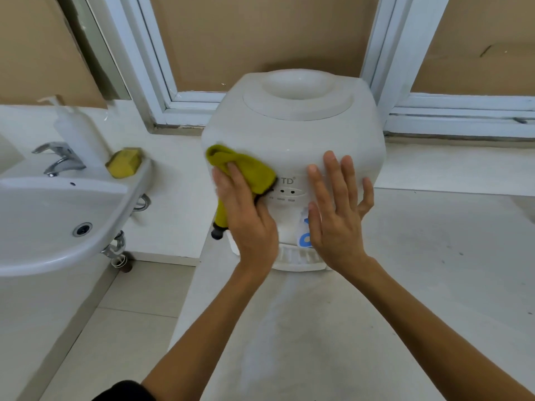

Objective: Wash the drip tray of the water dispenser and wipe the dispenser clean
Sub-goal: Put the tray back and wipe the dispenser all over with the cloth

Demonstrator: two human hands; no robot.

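Dispenser (292,134) stands on the counter (434,256), drip tray (292,260) seated at its base. Left hand (246,215) presses the yellow cloth (246,169) flat on the front; right hand (337,209) braces alongside — fingers extended, gripping nothing. Risk — sideways pressure may slide the unit or unseat the tray.

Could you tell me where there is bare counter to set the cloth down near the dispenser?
The counter right of the dispenser is bare, as is the stretch in front of the drip tray. The sink rim is crowded by the sponge and faucet.
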